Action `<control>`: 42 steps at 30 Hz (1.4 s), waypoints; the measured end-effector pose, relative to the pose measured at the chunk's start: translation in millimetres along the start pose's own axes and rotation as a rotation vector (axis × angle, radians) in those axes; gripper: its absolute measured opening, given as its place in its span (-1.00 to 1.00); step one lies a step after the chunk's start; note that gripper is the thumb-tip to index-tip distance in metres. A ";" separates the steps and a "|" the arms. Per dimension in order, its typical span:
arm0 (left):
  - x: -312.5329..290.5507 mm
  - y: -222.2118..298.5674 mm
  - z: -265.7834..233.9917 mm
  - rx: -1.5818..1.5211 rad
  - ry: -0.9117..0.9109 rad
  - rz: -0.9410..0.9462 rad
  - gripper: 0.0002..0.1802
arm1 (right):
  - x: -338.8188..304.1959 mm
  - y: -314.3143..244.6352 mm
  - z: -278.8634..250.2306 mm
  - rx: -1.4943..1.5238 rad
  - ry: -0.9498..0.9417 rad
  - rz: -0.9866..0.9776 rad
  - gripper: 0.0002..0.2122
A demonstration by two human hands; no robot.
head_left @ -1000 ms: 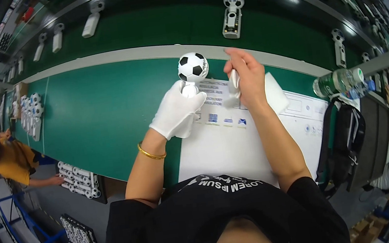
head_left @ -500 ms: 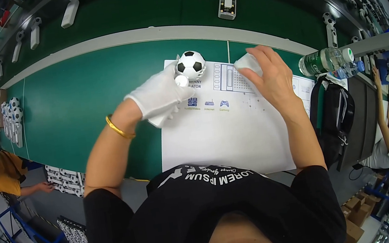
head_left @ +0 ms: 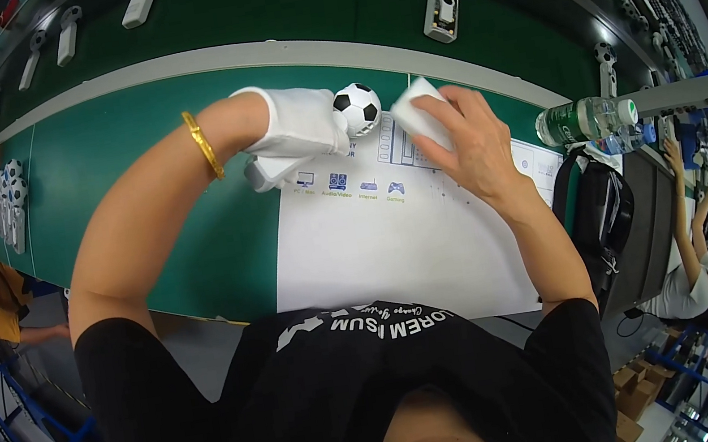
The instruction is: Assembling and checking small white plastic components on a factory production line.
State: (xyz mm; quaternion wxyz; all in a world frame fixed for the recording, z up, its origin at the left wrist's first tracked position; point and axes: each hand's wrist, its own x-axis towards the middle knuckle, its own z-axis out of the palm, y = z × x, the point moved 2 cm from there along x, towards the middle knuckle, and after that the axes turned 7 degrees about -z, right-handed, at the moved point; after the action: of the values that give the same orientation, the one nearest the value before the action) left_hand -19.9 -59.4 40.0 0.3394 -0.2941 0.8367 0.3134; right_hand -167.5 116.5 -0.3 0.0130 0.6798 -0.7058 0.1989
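Note:
A white-gloved left hand, my left hand [head_left: 297, 122], is closed around a white handheld device with a soccer-ball head [head_left: 358, 109]. The black-and-white ball sticks out to the right of the glove, and part of the pale handle shows beneath it; the fingers' far side is hidden. Bare and curled, my right hand [head_left: 476, 139] grips a white sponge-like block [head_left: 420, 112], just right of the ball and apart from it. Under both hands lies a white printed sheet [head_left: 395, 256] on the green table [head_left: 136, 152].
Water bottles [head_left: 580, 121] and a black backpack [head_left: 599, 209] stand to the right. Beyond the pale rail [head_left: 169, 66], similar devices lie on a dark green belt [head_left: 278, 5]. More ball-headed devices [head_left: 10, 201] are grouped at the far left. Other people work at both sides.
My left forearm has swung outward and the wrist has turned, tilting the device with its ball slightly right and up. My right hand has brought the white block left, nearer the ball.

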 end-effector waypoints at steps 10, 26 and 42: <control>19.5 3.7 -11.6 0.064 -0.173 0.069 -0.56 | 43.5 -31.5 -0.2 -0.284 0.090 -0.363 -0.60; 4.9 5.6 -19.9 -0.057 -0.265 -0.008 -0.59 | 45.0 -33.6 -5.7 -0.354 0.042 -0.452 -0.59; 8.5 -19.9 56.1 -0.209 0.427 0.073 -0.68 | -11.6 19.0 -16.3 -0.008 0.065 0.128 -0.73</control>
State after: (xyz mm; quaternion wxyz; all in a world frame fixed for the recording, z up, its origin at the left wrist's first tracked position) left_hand 10.5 -33.7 -5.0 0.1107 -0.3569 0.8626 0.3410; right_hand -189.1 132.3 6.3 0.0258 0.6263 -0.7479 0.2184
